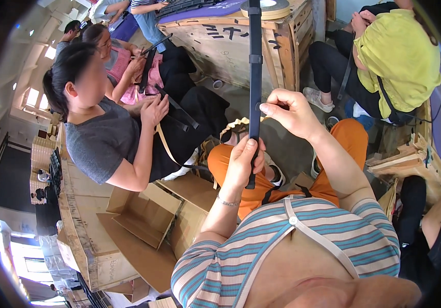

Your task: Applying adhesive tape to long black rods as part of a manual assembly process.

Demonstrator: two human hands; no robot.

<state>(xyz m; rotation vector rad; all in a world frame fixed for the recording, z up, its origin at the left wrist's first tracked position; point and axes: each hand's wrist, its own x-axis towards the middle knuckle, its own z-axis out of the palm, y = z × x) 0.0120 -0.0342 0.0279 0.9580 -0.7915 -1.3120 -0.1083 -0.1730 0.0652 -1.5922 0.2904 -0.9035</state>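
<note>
A long, straight, flat black strip (255,77) stands upright in front of me, with a raised band across its upper part. My left hand (244,158) is closed around its lower part, and the strip's bottom end sticks out below the fingers. At the strip's right edge, above the left hand, my right hand (290,112) has thumb and forefinger pinched together. Its fingertips touch or nearly touch the strip. Anything held in that pinch is too small or hidden to make out.
Open cardboard boxes (146,215) lie to my left, near a seated person in grey (102,123) handling black strips. Ahead stands a wooden crate (225,56) with tape rolls (265,8) on top. Another person in yellow-green (397,56) sits at the far right.
</note>
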